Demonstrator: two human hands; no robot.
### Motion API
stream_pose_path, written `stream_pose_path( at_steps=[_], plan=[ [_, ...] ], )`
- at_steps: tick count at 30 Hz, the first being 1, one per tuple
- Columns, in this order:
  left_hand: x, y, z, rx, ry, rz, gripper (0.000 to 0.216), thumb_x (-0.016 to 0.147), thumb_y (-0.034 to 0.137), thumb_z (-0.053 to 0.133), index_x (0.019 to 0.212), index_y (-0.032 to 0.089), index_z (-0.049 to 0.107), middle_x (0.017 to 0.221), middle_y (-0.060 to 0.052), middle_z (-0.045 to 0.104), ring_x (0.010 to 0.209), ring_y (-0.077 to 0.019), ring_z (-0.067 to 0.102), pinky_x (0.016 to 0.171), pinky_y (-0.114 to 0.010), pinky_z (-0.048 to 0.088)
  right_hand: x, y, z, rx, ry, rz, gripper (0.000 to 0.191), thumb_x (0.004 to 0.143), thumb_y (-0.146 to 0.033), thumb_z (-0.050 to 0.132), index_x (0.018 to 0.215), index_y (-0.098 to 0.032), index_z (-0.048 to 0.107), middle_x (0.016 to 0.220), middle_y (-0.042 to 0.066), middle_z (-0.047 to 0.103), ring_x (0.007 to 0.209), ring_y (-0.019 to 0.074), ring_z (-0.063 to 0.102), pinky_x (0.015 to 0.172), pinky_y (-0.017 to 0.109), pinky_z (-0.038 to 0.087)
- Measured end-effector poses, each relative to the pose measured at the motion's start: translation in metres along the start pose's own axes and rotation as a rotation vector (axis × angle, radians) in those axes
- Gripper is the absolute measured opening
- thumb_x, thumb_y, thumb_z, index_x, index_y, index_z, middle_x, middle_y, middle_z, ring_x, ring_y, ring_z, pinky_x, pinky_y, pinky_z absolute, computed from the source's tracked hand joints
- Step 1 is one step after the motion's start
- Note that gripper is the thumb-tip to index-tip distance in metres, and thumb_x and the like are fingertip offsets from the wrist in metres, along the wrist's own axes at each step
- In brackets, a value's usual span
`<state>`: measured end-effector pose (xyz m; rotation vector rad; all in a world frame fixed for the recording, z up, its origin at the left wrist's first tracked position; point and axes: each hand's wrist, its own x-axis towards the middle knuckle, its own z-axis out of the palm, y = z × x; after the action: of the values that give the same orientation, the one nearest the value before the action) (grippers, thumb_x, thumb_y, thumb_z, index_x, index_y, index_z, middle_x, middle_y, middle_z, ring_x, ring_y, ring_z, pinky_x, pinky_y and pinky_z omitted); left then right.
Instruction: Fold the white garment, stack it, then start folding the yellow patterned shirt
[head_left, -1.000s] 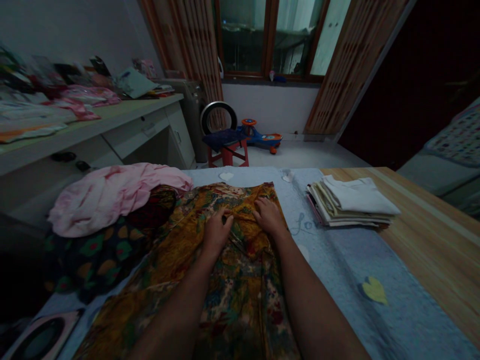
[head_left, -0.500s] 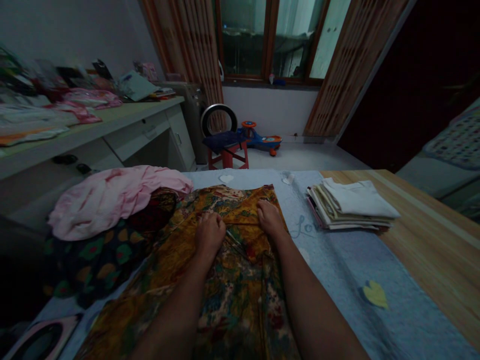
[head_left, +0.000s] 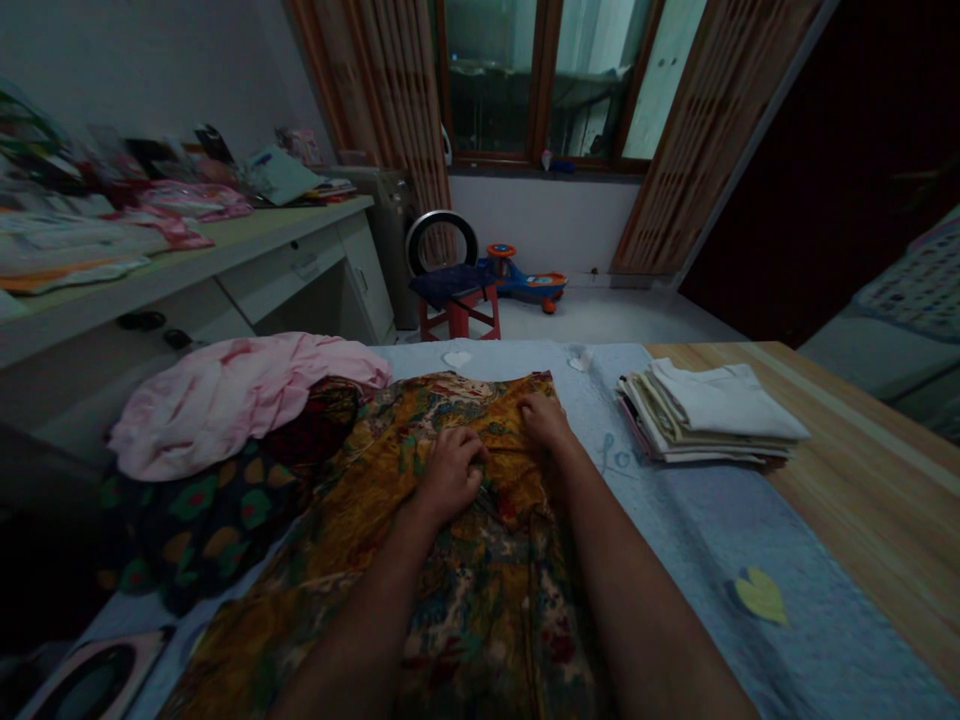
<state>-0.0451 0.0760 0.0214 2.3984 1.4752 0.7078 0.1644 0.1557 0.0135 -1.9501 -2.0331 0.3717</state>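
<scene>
A mustard-brown garment (head_left: 480,600) with a multicoloured print lies spread over the blue cover, its top edge away from me. My left hand (head_left: 452,475) rests over the middle of its upper part, fingers loosely bent with a small gap between thumb and forefinger. Near the upper right corner, my right hand (head_left: 544,420) has its fingers curled onto the fabric; their tips are partly hidden. A crease or folded flap runs across the cloth between the two hands.
To the left, a pink garment (head_left: 240,400) is heaped on a dark patterned cloth (head_left: 202,510). A stack of folded clothes (head_left: 720,415) lies at right on the blue cover (head_left: 675,560). Beyond the table stand a red stool (head_left: 459,315) and a ride-on toy (head_left: 525,282).
My left hand has slid to the right across the garment, closer to my right hand, and its fingers have loosened. My right hand stays near the upper right corner. The view has shifted slightly.
</scene>
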Motion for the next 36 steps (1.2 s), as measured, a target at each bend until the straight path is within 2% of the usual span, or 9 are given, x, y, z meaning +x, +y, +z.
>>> stream_pose_path(
  at_steps=[3,6,10,16,21,26,32,36],
  plan=[
    [-0.001,-0.003,0.002,0.033,-0.084,-0.032,0.035,0.065,0.007,0.054,0.094,0.023,0.066,0.110,-0.005,0.060,0.110,-0.0267,0.048,0.098,-0.043,0.040,0.000,0.004,0.008,0.032,0.100,0.030,0.036,0.092,-0.014,0.043,0.115,-0.024,0.069,0.125,0.006,0.064,0.116,0.0235,0.052,0.099,0.033,0.039],
    [-0.002,-0.007,0.002,0.028,-0.153,-0.057,0.036,0.067,0.009,0.055,0.099,0.024,0.066,0.111,-0.004,0.060,0.110,-0.0268,0.048,0.098,-0.043,0.039,-0.004,0.006,0.015,0.080,0.173,0.029,0.033,0.091,-0.014,0.046,0.111,-0.023,0.070,0.122,0.006,0.065,0.114,0.0229,0.052,0.099,0.032,0.038],
    [-0.003,-0.008,-0.005,-0.043,-0.200,-0.026,0.035,0.069,0.015,0.061,0.102,0.024,0.066,0.118,-0.004,0.058,0.115,-0.0272,0.046,0.102,-0.043,0.036,-0.004,0.009,0.018,0.125,0.189,-0.010,0.029,0.091,-0.016,0.047,0.107,-0.023,0.071,0.119,0.005,0.067,0.113,0.0218,0.053,0.102,0.032,0.037],
    [-0.007,0.006,-0.009,-0.034,-0.213,0.054,0.038,0.068,0.015,0.065,0.104,0.026,0.066,0.129,-0.005,0.052,0.126,-0.0296,0.039,0.109,-0.046,0.030,0.001,0.013,0.018,0.156,0.217,-0.044,0.032,0.089,-0.012,0.046,0.108,-0.020,0.069,0.117,0.006,0.069,0.111,0.0212,0.057,0.101,0.031,0.040],
    [-0.007,0.014,-0.005,-0.024,-0.223,0.108,0.021,0.076,0.013,0.058,0.091,0.023,0.067,0.111,-0.005,0.060,0.107,-0.0244,0.049,0.095,-0.039,0.039,0.004,0.014,0.018,0.131,0.206,-0.095,0.036,0.089,-0.010,0.042,0.115,-0.019,0.066,0.120,0.008,0.068,0.112,0.0196,0.060,0.101,0.029,0.040],
    [-0.003,0.016,-0.010,-0.035,-0.180,0.120,0.018,0.077,0.011,0.053,0.085,0.022,0.064,0.096,-0.003,0.065,0.099,-0.0230,0.052,0.089,-0.037,0.037,0.003,0.011,0.015,0.063,0.157,-0.145,0.035,0.090,-0.015,0.047,0.120,-0.018,0.065,0.130,0.009,0.064,0.122,0.0209,0.056,0.107,0.032,0.037],
    [-0.005,0.015,-0.010,-0.028,-0.334,0.107,0.020,0.071,0.010,0.049,0.079,0.022,0.063,0.087,-0.003,0.067,0.087,-0.0203,0.057,0.078,-0.032,0.038,0.000,0.008,0.013,0.042,0.145,-0.147,0.035,0.089,-0.016,0.051,0.121,-0.017,0.065,0.138,0.010,0.059,0.129,0.0213,0.052,0.112,0.035,0.035],
    [-0.005,0.016,-0.012,0.010,-0.391,0.081,0.014,0.070,0.013,0.050,0.074,0.021,0.061,0.082,-0.004,0.067,0.082,-0.0204,0.058,0.071,-0.030,0.038,0.001,0.009,0.012,0.039,0.133,-0.143,0.035,0.089,-0.016,0.053,0.121,-0.016,0.065,0.139,0.010,0.059,0.130,0.0216,0.052,0.112,0.036,0.035]
  ],
)
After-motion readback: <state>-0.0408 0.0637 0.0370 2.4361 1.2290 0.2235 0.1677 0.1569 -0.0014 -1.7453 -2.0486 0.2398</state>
